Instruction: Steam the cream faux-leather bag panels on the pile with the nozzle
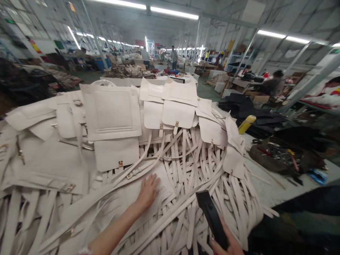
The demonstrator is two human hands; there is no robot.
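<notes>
My left hand (149, 191) lies on a cream bag panel (127, 200) with its fingers stretched out. Close beyond it runs a cream strap with a small metal buckle (129, 176). In my right hand (230, 241) is a black, elongated handheld tool (211, 214), its blunt flat end pointing up and away over the straps; its exact kind is unclear. Many loose cream straps (186, 170) hang and cross beneath both hands. Behind them lie cream bag pieces (113, 109) with flaps, and a gold-coloured clasp (120, 164) shows on the nearest flap.
To the right, a dark open bag of small tools (281, 156) sits on the table (261, 177) near a yellow cylinder (247, 124). Black sheets (241, 106) are piled behind. Farther back, several people work, and one person (174, 57) stands in the aisle.
</notes>
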